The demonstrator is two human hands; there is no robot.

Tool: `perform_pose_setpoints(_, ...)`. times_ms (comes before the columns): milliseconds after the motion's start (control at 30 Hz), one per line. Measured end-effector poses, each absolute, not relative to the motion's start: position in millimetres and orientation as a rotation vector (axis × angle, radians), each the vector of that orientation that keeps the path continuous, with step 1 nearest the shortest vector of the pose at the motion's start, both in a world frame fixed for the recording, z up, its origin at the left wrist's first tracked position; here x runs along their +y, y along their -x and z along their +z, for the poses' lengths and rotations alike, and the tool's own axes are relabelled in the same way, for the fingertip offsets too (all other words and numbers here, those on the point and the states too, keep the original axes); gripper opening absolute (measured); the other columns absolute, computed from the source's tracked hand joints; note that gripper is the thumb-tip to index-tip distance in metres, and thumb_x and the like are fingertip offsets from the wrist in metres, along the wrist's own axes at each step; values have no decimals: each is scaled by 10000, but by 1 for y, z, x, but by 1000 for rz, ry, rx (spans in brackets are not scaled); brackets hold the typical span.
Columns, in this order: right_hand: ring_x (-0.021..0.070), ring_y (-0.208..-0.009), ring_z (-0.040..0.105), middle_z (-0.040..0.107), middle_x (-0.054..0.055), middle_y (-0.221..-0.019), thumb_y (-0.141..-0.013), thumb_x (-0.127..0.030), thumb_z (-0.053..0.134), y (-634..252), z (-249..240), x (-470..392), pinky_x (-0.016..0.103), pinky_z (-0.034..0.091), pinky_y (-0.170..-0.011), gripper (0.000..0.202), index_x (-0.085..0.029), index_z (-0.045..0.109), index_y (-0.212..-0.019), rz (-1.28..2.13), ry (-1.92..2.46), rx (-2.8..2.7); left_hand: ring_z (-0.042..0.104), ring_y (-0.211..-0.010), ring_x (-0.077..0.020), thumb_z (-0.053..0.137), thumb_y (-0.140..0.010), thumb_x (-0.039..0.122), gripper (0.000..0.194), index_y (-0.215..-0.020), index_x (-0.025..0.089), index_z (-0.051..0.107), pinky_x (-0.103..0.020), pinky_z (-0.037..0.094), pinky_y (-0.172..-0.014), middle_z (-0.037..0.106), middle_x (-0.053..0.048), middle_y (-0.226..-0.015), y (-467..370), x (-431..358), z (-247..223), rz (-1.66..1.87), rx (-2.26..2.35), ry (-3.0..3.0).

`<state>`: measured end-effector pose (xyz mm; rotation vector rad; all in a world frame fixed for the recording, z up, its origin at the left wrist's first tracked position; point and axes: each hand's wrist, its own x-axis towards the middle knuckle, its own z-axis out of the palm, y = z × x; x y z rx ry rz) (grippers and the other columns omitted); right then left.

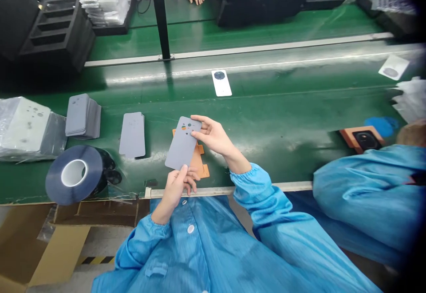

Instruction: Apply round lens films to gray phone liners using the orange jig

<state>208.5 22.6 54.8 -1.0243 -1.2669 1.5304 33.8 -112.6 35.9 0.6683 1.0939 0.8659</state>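
A thin grey plate (pixel 181 146) with several small holes near its top is held tilted above the green bench. My left hand (pixel 176 184) pinches its bottom edge, thumb on top. With thumb and fingers, my right hand (pixel 214 137) grips its upper right edge beside the holes. Partly hidden beneath the plate lies an orange flat piece (pixel 198 164) with notched edges. To the left, a small stack of grey plates (pixel 132 135) rests on the bench, and a taller grey stack (pixel 77 115) stands beyond it.
A large tape roll (pixel 73 175) and a wrapped pile of plates (pixel 29 126) sit at left. A white phone-shaped panel (pixel 222 83) lies farther back. Another person's blue sleeve (pixel 369 182) is at right, near an orange fixture (pixel 349 138). Black trays (pixel 56 31) stand back left.
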Motion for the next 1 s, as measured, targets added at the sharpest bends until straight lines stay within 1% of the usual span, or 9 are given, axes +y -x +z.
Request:
perform_pose_setpoints(67, 276, -1101, 746, 746, 118, -1250, -824, -324, 810, -215, 58, 23, 446, 644, -957, 645, -193, 594, -1417, 1513, 1017, -1343, 597, -427, -144, 552, -930, 735, 670, -877, 96, 748, -243, 370, -364, 709, -96, -685, -31, -122, 35, 693, 1103, -856)
perform_pose_setpoints(167, 269, -1065, 750, 750, 104, -1244, -876, -285, 737, -226, 58, 21, 452, 652, -927, 604, -207, 575, -1454, 1490, 1046, -1510, 657, -540, -163, 560, -1009, 540, 473, -818, 155, 758, -283, 501, -524, 727, -80, -686, -22, -133, 33, 779, 1240, -1409)
perform_pose_setpoints(267, 257, -1024, 740, 726, 105, -1301, -919, -273, 664, -231, 53, 18, 420, 657, -857, 531, -207, 591, -1440, 1439, 1063, -1682, 753, -957, -266, 676, -965, 341, 179, -994, 199, 781, -402, 583, -863, 800, -122, -985, -16, -136, 27, 1022, 1378, -2072)
perform_pose_setpoints(300, 251, -1021, 731, 712, 101, -1327, -927, -264, 642, -231, 51, 17, 411, 652, -850, 515, -211, 594, -1437, 1402, 1070, -1735, 719, -1146, -316, 696, -951, 324, 224, -1125, 202, 768, -461, 558, -974, 781, -157, -1165, -16, -135, 25, 1017, 1402, -2235)
perform_pose_setpoints(367, 242, -1029, 710, 691, 86, -1362, -933, -238, 603, -230, 50, 17, 406, 635, -873, 505, -223, 598, -1438, 1304, 1094, -1834, 527, -1445, -384, 693, -958, 331, 463, -1397, 191, 650, -570, 447, -1142, 610, -213, -1497, -16, -131, 19, 848, 1433, -2449)
perform_pose_setpoints(433, 251, -1073, 686, 683, 83, -1362, -930, -211, 581, -228, 50, 18, 428, 607, -936, 502, -226, 608, -1431, 1178, 1105, -1941, 338, -1573, -399, 639, -993, 321, 601, -1559, 180, 493, -635, 328, -1223, 425, -223, -1651, -16, -128, 12, 619, 1429, -2537)
perform_pose_setpoints(600, 319, -1336, 565, 577, 154, -1442, -919, -162, 569, -224, 44, 24, 537, 470, -1142, 511, -203, 611, -1427, 859, 1063, -2187, 215, -1620, -370, 536, -1026, 205, 634, -1639, 243, 377, -673, 225, -1263, 332, -173, -1706, -13, -126, -4, 403, 1417, -2572)
perform_pose_setpoints(833, 426, -1531, 331, 313, 206, -1684, -921, -180, 589, -217, 23, 21, 699, 326, -1197, 586, -176, 543, -1505, 602, 1270, -2370, 277, -1603, -362, 496, -1046, 188, 558, -1599, 245, 447, -674, 205, -1266, 355, -159, -1698, -14, -127, -3, 366, 1430, -2560)
perform_pose_setpoints(1000, 374, -1539, 357, 368, 183, -1685, -1020, -186, 455, -203, 24, -5, 669, 270, -1241, 534, -177, 500, -1552, 526, 1300, -2493, 318, -1589, -349, 501, -1043, 186, 534, -1575, 226, 484, -654, 209, -1273, 407, -164, -1673, -15, -126, -3, 395, 1429, -2577)
